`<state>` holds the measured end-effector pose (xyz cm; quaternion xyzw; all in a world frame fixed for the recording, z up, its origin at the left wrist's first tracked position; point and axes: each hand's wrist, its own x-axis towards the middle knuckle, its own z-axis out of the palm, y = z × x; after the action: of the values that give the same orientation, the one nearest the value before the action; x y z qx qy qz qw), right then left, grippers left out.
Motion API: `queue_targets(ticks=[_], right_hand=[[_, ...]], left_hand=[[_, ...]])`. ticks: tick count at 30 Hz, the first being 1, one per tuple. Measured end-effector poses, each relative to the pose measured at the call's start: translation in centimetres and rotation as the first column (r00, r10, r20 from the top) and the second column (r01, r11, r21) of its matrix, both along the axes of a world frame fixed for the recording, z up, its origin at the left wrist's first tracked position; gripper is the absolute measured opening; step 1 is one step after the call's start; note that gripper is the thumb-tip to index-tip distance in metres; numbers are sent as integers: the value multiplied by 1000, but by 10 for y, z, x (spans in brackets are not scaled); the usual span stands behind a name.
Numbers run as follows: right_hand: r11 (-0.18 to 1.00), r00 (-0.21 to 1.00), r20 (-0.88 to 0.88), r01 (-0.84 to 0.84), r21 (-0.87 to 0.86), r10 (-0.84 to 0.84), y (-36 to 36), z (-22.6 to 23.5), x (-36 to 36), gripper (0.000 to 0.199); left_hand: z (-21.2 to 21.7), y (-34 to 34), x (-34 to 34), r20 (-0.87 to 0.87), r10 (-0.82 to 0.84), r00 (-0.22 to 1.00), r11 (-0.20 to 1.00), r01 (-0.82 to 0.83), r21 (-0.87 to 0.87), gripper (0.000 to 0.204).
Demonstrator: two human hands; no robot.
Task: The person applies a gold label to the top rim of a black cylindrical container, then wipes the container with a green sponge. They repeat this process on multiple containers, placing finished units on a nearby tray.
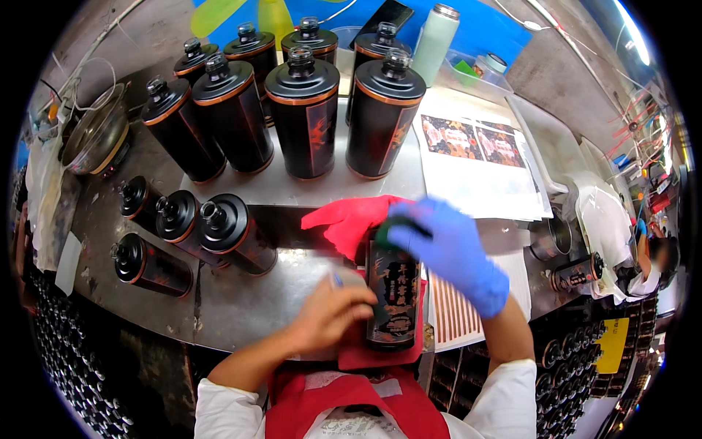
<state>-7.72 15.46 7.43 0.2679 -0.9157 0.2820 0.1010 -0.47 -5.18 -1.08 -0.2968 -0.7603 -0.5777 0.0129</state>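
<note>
A black bottle (pixel 393 296) with an ornate gold-and-red label lies in front of me, its base toward me. My left hand (pixel 329 311), bare and slightly blurred, has its fingers curled against the bottle's left side. In a blue glove, my right hand (pixel 450 252) is closed on a dark green pad (pixel 398 233) at the bottle's upper end, hiding its neck. Just beyond, a bright red glove (pixel 347 222) lies at the edge of the raised metal shelf. A red mat (pixel 376 357) is under the bottle.
Several black bottles with copper bands (pixel 302 121) stand on the raised metal shelf (pixel 292 192); several more (pixel 232 234) are to the left. Printed label sheets (pixel 475 175) and a striped sheet (pixel 461 307) lie right. A pale green flask (pixel 436 45) and a metal pan (pixel 99 139) stand farther back.
</note>
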Motion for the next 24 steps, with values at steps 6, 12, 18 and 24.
queue_targets(ticks=[6, 12, 18, 24], right_hand=[[994, 992, 90, -87, -72, 93, -12, 27, -9, 18], [989, 903, -429, 59, 135, 5, -1, -1, -46, 15], [886, 905, -103, -373, 276, 413, -1, -32, 103, 30], [963, 962, 54, -269, -5, 269, 22, -32, 176, 29]], left_hand=[[10, -41, 3, -12, 427, 904, 898, -426, -113, 19], [-11, -66, 25, 53, 555, 830, 775, -493, -396, 29], [-53, -102, 68, -81, 676, 733, 556, -579, -596, 22], [-46, -85, 74, -284, 625, 727, 389, -606, -694, 32]])
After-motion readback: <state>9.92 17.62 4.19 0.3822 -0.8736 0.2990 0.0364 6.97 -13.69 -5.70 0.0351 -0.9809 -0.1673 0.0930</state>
